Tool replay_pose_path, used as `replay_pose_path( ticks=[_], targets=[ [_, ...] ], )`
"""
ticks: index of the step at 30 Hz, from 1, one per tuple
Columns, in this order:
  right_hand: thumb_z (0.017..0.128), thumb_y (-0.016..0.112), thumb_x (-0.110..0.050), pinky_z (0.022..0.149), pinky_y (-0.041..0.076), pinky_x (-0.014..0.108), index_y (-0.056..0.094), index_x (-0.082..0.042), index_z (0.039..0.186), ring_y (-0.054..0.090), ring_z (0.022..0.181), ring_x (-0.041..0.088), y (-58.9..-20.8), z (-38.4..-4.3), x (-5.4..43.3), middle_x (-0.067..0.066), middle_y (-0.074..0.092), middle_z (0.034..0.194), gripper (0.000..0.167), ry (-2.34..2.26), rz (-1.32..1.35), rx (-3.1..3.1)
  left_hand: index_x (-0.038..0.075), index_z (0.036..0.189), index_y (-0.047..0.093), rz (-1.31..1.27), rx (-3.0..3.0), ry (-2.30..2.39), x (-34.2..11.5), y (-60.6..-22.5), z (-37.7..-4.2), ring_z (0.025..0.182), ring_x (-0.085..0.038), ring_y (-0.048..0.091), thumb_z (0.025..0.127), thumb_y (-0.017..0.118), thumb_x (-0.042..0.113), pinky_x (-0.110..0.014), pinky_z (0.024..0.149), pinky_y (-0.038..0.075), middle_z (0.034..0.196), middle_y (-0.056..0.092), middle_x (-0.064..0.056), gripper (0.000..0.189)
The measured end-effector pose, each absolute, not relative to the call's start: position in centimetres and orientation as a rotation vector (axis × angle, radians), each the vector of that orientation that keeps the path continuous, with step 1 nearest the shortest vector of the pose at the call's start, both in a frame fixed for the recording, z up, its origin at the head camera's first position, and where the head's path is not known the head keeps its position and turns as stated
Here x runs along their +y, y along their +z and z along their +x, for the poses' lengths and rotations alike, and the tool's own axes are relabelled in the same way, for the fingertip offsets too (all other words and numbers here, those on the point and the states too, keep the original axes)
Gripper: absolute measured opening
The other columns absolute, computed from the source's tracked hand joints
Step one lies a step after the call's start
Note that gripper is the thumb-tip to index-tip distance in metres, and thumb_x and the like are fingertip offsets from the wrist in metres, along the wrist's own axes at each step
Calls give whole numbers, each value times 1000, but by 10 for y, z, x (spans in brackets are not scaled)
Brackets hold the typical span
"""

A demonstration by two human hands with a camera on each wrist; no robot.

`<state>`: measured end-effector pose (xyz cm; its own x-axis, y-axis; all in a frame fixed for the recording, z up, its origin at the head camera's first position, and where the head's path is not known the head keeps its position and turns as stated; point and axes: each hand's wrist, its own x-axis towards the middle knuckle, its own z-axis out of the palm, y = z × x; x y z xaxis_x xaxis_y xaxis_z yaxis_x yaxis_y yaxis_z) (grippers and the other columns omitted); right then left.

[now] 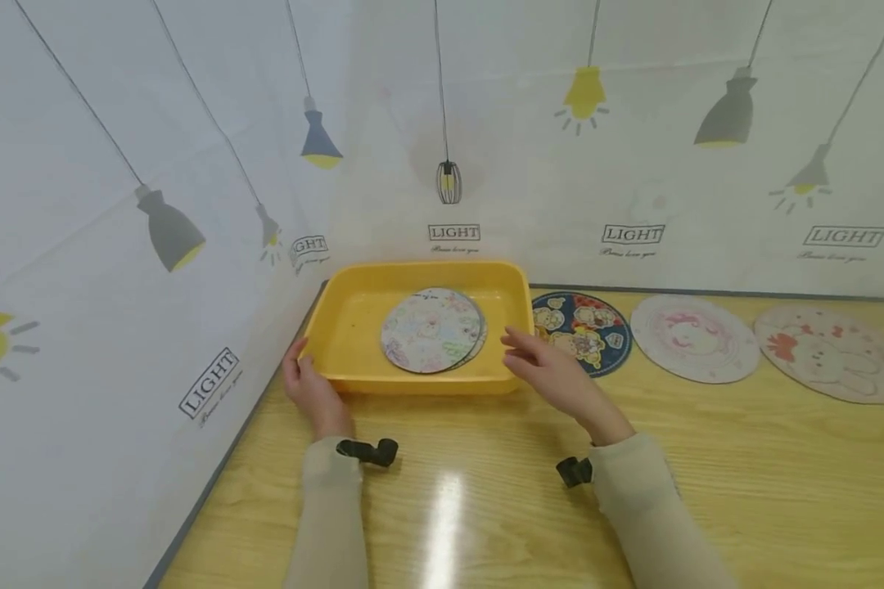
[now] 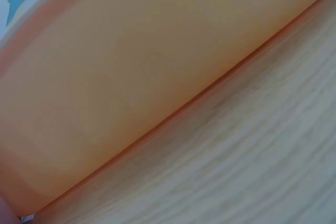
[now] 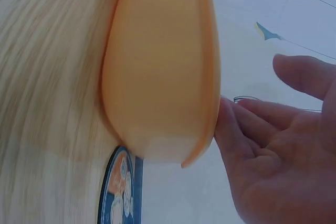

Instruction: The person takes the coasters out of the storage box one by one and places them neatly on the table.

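Observation:
A yellow plastic tray (image 1: 354, 381) rests on the wooden table, with round printed mats (image 1: 430, 330) stacked inside, right of its middle. The top mat is pale with pastel drawings, and part of another shows under its right edge. My left hand (image 1: 317, 394) grips the tray's front left corner, fingers along the outer left wall and thumb near the rim. Over the tray's right end is my right hand (image 1: 552, 378), its fingers loosely extended, holding nothing. In the right wrist view, its fingertips come right at the tray's rim (image 3: 210, 77).
To the tray's right lie a dark blue round mat with bears (image 1: 593, 335), a white and pink one (image 1: 695, 338) and a pink rabbit mat (image 1: 832, 352) in a row. A white cloth (image 1: 530, 188) printed with lamps stands behind and at the left.

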<state>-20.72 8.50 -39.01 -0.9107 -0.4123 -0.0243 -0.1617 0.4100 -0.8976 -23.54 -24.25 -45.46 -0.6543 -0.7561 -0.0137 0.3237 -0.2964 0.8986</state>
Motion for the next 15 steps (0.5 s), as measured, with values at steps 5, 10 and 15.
replay_pose_path(
  ticks=[5,10,15],
  targets=[
    [85,44,-55,94,35,45,4,-29,142,44,117,22,-388,-214,70,2,43,133,74,-1466,-395,2432,6,110,58,565,-1250,-2014,-240,-454,-234,110,-26,47,88,38,4,-38,92,37,119,49,-2,30],
    [81,45,-60,94,34,47,-2,-35,141,45,116,23,-388,-221,54,0,47,130,80,-1444,-325,2410,2,111,56,554,-1236,-2018,-238,-445,-228,111,-29,46,87,37,1,-41,94,35,120,49,-4,30],
    [85,46,-52,91,37,47,1,-28,143,47,113,24,-385,-230,45,3,46,130,78,-1416,-304,2403,1,112,56,564,-1244,-2028,-239,-436,-223,112,-29,44,87,37,1,-43,95,33,123,48,-5,31]
  ],
)
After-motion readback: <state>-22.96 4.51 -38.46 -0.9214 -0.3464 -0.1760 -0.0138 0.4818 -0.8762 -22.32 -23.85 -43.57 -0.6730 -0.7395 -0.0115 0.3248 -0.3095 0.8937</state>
